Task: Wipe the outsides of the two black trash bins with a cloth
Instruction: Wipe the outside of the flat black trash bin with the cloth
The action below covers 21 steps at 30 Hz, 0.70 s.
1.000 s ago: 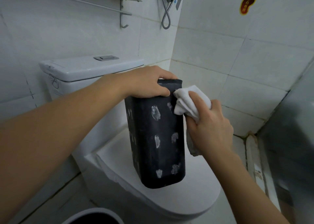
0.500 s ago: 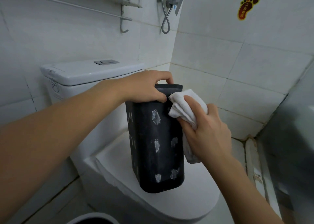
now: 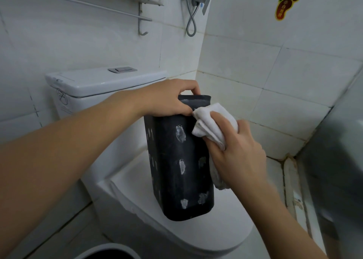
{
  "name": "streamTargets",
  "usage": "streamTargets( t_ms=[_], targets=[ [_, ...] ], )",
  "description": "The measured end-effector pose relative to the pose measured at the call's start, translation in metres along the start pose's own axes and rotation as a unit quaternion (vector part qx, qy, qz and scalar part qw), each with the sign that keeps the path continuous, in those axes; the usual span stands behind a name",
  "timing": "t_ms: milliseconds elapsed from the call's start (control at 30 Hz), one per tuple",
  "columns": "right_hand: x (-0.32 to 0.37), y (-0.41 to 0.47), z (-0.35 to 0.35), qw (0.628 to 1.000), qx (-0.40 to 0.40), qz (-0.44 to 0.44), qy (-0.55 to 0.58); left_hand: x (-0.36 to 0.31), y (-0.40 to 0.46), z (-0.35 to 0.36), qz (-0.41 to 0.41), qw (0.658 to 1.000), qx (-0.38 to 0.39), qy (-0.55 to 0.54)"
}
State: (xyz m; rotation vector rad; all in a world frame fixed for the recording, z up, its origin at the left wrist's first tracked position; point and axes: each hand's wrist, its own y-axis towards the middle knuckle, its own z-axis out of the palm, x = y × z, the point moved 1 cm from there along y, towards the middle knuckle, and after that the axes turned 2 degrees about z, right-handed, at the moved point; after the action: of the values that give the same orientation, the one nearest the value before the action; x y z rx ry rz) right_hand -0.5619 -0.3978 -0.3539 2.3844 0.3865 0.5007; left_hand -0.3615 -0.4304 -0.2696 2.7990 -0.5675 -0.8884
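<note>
A tall black trash bin [image 3: 176, 180] with whitish smudges stands on the closed white toilet lid [image 3: 216, 229]. My left hand [image 3: 167, 99] grips its top rim, fingers curled over the edge. My right hand [image 3: 233, 150] holds a bunched white cloth [image 3: 210, 121] and presses it against the bin's upper right side, just below the rim. A tail of the cloth hangs down under my palm. The round rim of a second bin [image 3: 106, 251] shows at the bottom edge of the view, dark inside.
The toilet tank [image 3: 98, 84] stands behind the bin against the tiled wall. A shower valve with hose [image 3: 194, 1] and a metal rack [image 3: 141, 3] hang above. A grey surface [image 3: 337, 170] rises at the right. Tiled floor lies beyond the toilet.
The cloth in my right hand has moved slightly left and up along the bin's upper side, toward my left thumb. My left hand keeps its grip on the rim.
</note>
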Motion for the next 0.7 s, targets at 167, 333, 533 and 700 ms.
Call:
streamTargets(
  t_ms=[167,333,533,700],
  targets=[
    [-0.006,0.012,0.003,0.997,0.024,0.07,-0.012,-0.003,-0.001,0.002,0.007,1.0,-0.011,0.007],
    [-0.004,0.006,-0.002,0.999,0.036,0.012,0.003,-0.001,0.0,0.003,-0.01,0.999,-0.027,0.026],
    [-0.005,-0.001,-0.006,0.998,0.033,-0.047,-0.021,0.006,-0.004,-0.002,-0.011,1.0,-0.007,-0.011],
    [-0.003,0.018,-0.008,0.997,-0.002,-0.031,-0.064,0.005,-0.001,0.002,0.015,0.998,0.016,-0.051]
  ],
)
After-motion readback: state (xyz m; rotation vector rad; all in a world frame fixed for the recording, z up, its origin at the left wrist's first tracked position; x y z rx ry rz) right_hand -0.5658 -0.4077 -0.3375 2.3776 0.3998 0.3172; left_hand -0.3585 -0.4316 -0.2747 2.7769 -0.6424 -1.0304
